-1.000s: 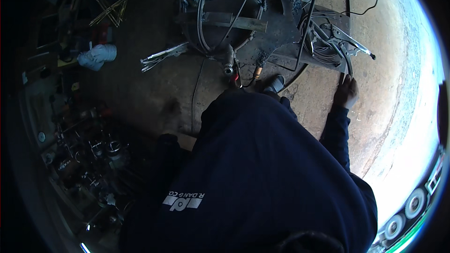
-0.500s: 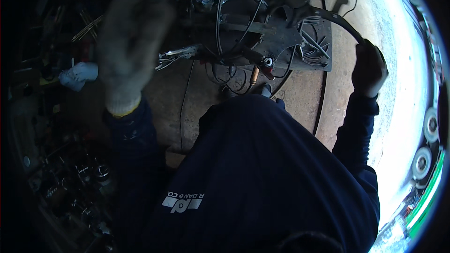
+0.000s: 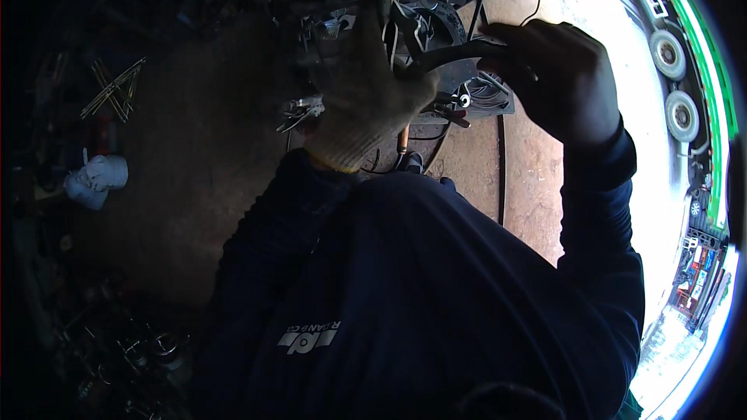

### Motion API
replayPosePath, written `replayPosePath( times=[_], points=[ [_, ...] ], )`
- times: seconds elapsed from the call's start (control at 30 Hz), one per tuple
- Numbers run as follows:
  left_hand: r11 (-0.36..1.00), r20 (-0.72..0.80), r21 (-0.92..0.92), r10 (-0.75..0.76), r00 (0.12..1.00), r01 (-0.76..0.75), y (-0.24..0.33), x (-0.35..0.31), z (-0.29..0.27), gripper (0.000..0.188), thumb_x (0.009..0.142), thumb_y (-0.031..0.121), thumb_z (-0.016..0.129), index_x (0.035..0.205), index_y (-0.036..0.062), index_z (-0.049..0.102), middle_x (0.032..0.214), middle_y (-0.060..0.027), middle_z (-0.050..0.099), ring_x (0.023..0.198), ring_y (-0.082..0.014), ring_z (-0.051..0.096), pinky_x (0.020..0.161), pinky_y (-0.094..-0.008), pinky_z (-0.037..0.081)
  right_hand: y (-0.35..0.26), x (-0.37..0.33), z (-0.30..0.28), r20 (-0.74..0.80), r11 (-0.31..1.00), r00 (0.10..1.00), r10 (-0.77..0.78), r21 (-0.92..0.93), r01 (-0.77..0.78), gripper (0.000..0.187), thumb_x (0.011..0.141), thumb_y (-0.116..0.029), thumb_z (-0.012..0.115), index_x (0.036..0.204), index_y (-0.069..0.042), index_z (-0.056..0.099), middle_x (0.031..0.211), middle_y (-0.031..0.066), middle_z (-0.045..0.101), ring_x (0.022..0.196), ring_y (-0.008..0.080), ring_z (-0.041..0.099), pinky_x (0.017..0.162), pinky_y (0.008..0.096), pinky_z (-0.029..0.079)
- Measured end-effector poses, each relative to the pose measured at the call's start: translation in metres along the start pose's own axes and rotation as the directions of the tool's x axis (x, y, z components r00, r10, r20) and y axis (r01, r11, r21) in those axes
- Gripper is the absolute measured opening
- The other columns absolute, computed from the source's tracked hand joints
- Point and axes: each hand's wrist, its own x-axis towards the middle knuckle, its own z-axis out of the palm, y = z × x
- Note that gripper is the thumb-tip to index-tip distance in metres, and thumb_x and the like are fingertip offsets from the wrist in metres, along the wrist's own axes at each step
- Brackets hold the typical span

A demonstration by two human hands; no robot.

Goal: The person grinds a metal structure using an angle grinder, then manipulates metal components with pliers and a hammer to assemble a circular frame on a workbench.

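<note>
A curved dark metal piece (image 3: 459,53) with forked arms is held up in front of me. My right hand (image 3: 556,78), bare, is closed round its right-hand end. Against the other end lies my left hand (image 3: 369,105) in a pale knitted glove, its thumb beside the fork. Shadow and blur hide the left fingers, so whether they grip the piece is unclear. Behind both hands stands a dark metal stand (image 3: 498,101) cluttered with parts and cables. A tool with an orange-brown handle (image 3: 403,140) hangs at its near edge.
Thin rods (image 3: 117,89) lie crossed at the left, above a pale crumpled cloth or glove (image 3: 97,179). Dark metal parts (image 3: 159,346) crowd the lower left. A dark cable or strip (image 3: 501,171) runs along the floor. A wheeled green vehicle (image 3: 669,54) stands in bright light at far right.
My left hand has swung right, from beside the stand to the metal piece. My right hand has drawn the piece inward, turning it. The view has shifted somewhat.
</note>
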Motion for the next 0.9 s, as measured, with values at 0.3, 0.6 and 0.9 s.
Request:
replayPosePath(
  times=[0.3, 0.6, 0.9],
  points=[
    [0.972, -0.043, -0.168, 0.156, 0.987, -0.161, 0.015, -0.015, 0.036, 0.092, 0.078, 0.010, 0.076, 0.155, 0.0045, 0.025, 0.126, -0.0231, 0.055, 0.108, -0.0326, 0.066, 0.086, -0.0424, 0.060, -0.022, -0.028, 0.054, 0.073, 0.316, 0.845, 0.530, 0.908, -0.276, 0.162, 0.044, -0.075, 0.086, 0.161, -0.009, -0.005, 0.156, 0.0318, 0.027, 0.140, 0.0457, 0.042, 0.111, 0.0584, 0.041],
    [0.992, 0.046, 0.041, 0.117, 0.992, -0.119, 0.038, 0.028, 0.079, 0.082, 0.081, 0.019, 0.081, 0.147, 0.0041, 0.036, 0.119, -0.0222, 0.060, 0.103, -0.0337, 0.068, 0.084, -0.0414, 0.059, 0.013, -0.064, 0.078, 0.312, -0.117, 0.630, 0.711, 0.936, -0.331, 0.066, 0.104, -0.032, 0.055, 0.155, 0.002, 0.029, 0.140, 0.0214, 0.055, 0.122, 0.0268, 0.060, 0.103, 0.0376, 0.048],
    [0.994, 0.249, -0.015, -0.103, 0.963, 0.110, 0.046, 0.097, 0.024, 0.052, 0.097, 0.018, 0.067, 0.142, -0.0039, 0.050, 0.125, -0.0139, 0.066, 0.105, -0.0179, 0.064, 0.090, -0.0308, 0.054, 0.183, -0.198, 0.109, 0.437, -0.483, 0.446, 0.781, 0.876, -0.013, 0.053, 0.106, -0.025, 0.040, 0.152, 0.001, 0.035, 0.138, 0.0223, 0.056, 0.123, 0.0353, 0.059, 0.100, 0.0470, 0.051]
  ],
)
